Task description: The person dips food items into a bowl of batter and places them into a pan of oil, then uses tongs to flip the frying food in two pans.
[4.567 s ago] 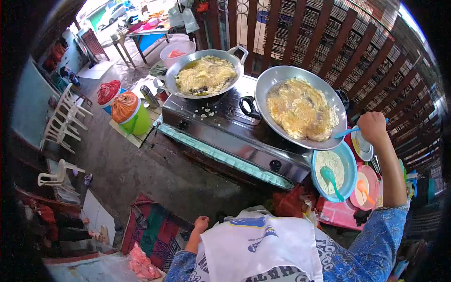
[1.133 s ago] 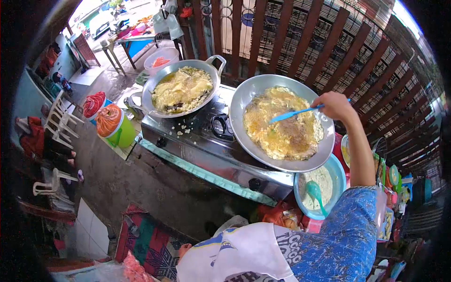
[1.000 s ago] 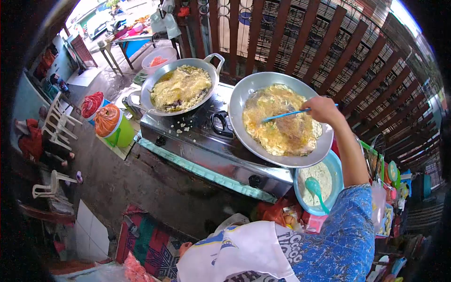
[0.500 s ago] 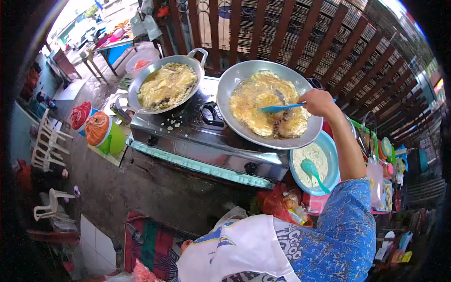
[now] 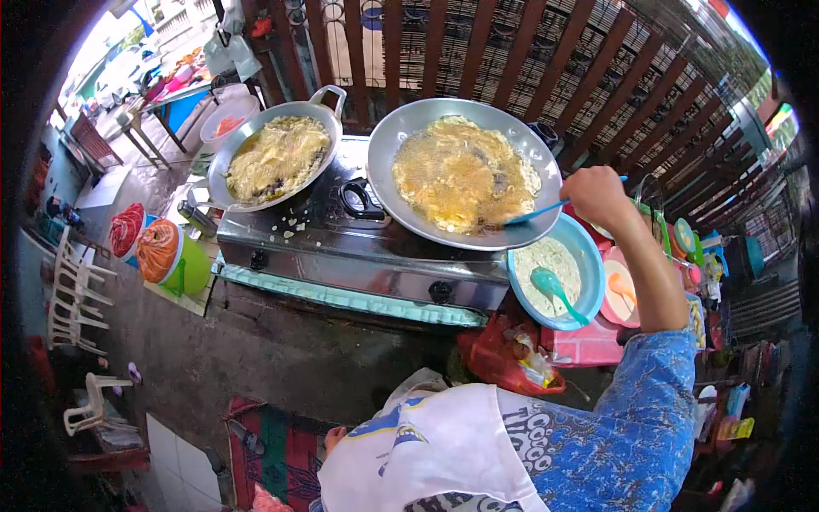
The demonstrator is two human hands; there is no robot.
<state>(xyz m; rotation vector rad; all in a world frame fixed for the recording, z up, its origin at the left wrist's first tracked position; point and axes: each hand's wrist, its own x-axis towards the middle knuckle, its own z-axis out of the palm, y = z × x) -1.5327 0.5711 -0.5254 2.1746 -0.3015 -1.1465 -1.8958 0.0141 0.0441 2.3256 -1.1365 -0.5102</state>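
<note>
My right hand (image 5: 595, 194) is closed around the handle of a blue spatula (image 5: 527, 215). Its blade dips into the oil at the lower right edge of the large wok (image 5: 382, 162). Golden fritters (image 5: 461, 171) fry there in bubbling oil, filling most of the wok. Only a small part of my left hand (image 5: 335, 438) shows beside the white apron (image 5: 426, 452); its fingers cannot be made out. Just below the large wok, a blue basin (image 5: 589, 277) holds pale batter with a green ladle (image 5: 553, 290) in it.
A second wok (image 5: 223, 183) with frying batter stands left on the steel stove (image 5: 341, 264). Right of the basin sits a pink bowl (image 5: 621, 299) with an orange spoon. A red plastic bag (image 5: 495, 354) lies below. Covered buckets (image 5: 183, 256) stand left; a wooden fence (image 5: 461, 51) rises behind.
The spatula has moved from the middle of the large wok to its lower right edge, and my right hand has turned with it. The whole view has shifted slightly, showing the pink bowl.
</note>
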